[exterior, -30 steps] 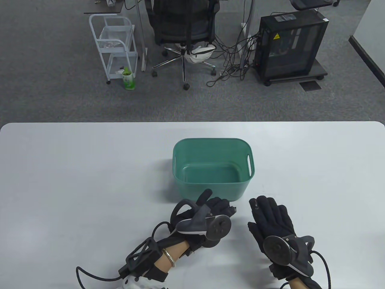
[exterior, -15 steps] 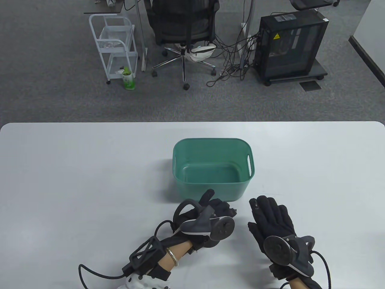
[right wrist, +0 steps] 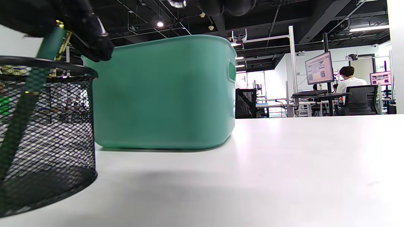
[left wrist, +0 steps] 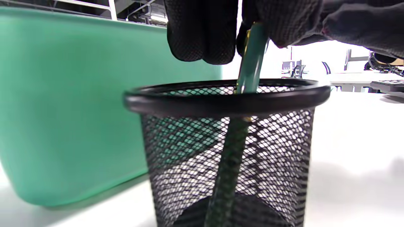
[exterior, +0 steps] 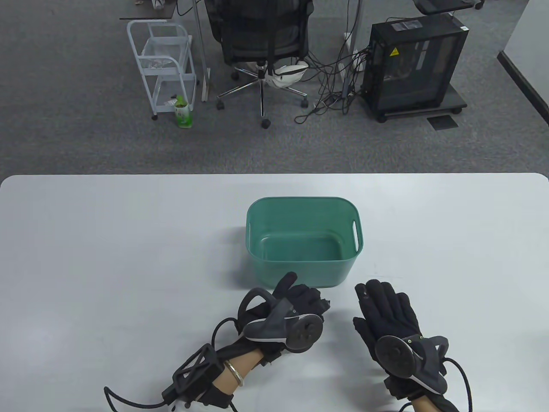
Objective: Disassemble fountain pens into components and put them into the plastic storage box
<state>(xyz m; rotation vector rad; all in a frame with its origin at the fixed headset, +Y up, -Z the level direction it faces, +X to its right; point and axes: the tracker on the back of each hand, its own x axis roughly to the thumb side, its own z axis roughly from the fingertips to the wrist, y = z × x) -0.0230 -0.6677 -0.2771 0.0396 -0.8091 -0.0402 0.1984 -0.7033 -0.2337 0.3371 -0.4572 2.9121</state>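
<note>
One green fountain pen (left wrist: 251,60) pinched by left hand (exterior: 300,300), standing in mesh cup (left wrist: 227,101) at 6 o'clock of storage box (exterior: 300,206). Right hand (exterior: 386,309) flat on bench, holding nothing. Next, probably: lift pen clear, uncap.

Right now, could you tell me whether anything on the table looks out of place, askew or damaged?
Nothing stands out. The green storage box sits upright with nothing visible inside. The green pen leans in the black mesh pen holder, pinched at its top by the left hand. The right hand lies flat on the table.
</note>
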